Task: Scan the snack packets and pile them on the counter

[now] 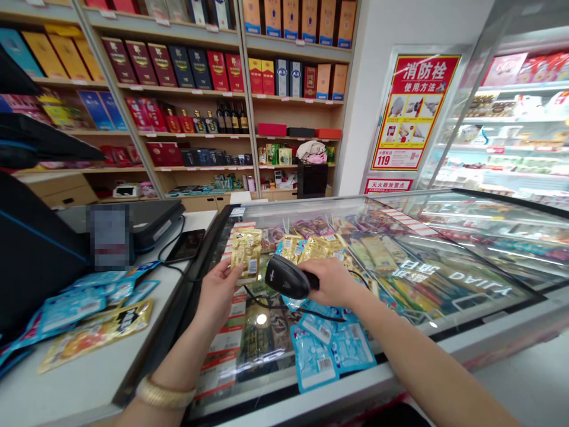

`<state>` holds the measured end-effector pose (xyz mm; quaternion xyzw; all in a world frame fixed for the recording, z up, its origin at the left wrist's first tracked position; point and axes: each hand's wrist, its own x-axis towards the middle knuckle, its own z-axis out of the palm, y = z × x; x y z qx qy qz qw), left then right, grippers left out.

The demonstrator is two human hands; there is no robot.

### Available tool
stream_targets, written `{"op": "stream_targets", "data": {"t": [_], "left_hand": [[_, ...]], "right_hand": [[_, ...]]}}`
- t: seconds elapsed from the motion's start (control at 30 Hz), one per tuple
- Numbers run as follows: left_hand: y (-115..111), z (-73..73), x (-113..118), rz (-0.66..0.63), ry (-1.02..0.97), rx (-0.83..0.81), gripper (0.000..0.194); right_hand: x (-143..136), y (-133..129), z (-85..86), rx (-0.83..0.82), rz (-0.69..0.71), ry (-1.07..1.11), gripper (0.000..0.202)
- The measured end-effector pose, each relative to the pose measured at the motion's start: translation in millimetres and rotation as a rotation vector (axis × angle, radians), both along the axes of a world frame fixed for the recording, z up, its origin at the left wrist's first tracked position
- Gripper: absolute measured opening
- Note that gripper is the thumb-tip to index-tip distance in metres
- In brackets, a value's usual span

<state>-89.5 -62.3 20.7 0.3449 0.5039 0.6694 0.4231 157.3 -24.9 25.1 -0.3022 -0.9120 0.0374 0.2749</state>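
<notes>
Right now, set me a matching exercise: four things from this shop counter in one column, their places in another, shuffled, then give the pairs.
Things:
1. gold packet
2. barcode scanner
3. blue packets
4. phone

Places:
A. lying on the freezer's glass lid
B. held in the left hand
C. flat on the white counter
D. gripped in the right hand

Pairs: 1-B, 2-D, 3-A, 4-C

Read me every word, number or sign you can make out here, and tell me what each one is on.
"消防栓 使用方法": red wall poster
"119": same poster, lower left
"灭火器放置点": small red sign below it
"DAILY", mirrored: reflection on the freezer glass lid
Too small or blurred: packets, shelf boxes, price tags.
</notes>
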Motion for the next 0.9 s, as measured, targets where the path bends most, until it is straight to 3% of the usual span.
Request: {"op": "stream_targets", "data": {"t": [0.9], "left_hand": [[-1.7,-1.1,-8.3,0.032,-0.025,0.021,0.050]], "right_hand": [[-4.5,-8.0,-1.6,0.002,-0.015,-0.048,0.028]]}}
